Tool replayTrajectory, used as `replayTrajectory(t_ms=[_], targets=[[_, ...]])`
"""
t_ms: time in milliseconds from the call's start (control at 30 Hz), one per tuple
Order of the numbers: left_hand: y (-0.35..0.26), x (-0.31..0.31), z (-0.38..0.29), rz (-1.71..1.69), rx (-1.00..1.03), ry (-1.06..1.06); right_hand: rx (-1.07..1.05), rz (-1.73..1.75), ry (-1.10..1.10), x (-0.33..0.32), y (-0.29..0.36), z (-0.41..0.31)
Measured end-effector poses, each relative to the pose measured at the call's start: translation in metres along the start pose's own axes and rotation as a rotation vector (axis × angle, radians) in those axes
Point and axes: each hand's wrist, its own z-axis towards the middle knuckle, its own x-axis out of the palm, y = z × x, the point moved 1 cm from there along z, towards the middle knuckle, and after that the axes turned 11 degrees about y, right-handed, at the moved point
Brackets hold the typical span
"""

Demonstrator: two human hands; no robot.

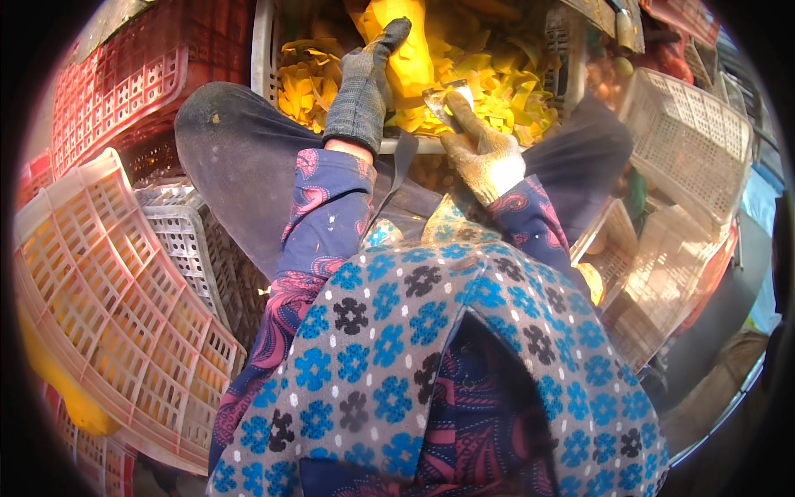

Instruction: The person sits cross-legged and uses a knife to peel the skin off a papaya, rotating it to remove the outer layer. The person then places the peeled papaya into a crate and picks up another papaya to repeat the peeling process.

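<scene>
Wearing a dark grey knit glove, my left hand (366,87) grips a large peeled yellow squash (407,56), thumb laid over its face. The squash is held over a white plastic crate (264,53) heaped with yellow peelings (515,102). At the squash's lower right, my right hand (487,149), in a pale, soiled work glove, holds a metal-bladed peeler (442,102) with the index finger stretched along it. A small gap shows between the blade and the squash. The squash's top end runs out of view.
Red plastic crates (118,93) stand at the upper left. A pinkish-white crate (124,310) with yellow produce lies at the left, beside a grey-white crate (180,236). More white crates (689,136) are stacked at the right. My bent knees (230,143) flank the peelings crate.
</scene>
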Motion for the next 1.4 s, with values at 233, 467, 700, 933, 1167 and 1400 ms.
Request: replayTrajectory(t_ms=[233,467,700,933,1167,1400], targets=[[0.001,0.005,-0.008,0.005,-0.056,-0.038,-0.036,-0.089,0.195,0.007,0.002,-0.006],[0.005,0.0,-0.008,-0.07,-0.091,0.028,-0.102,0.258,-0.005,-0.011,-0.004,0.045],[-0.011,0.006,-0.036,-0.131,-0.017,0.281,-0.109,0.829,-0.099,-0.028,0.019,0.088],[-0.029,0.021,-0.103,-0.043,0.031,0.494,-0.102,1.02,-0.03,-0.023,0.011,0.059],[-0.037,0.023,-0.134,0.13,0.206,0.414,-0.285,0.955,-0.138,-0.007,0.004,0.059],[-0.06,0.025,-0.188,0.211,0.387,0.435,-0.44,1.041,-0.04,0.019,-0.005,0.057]])
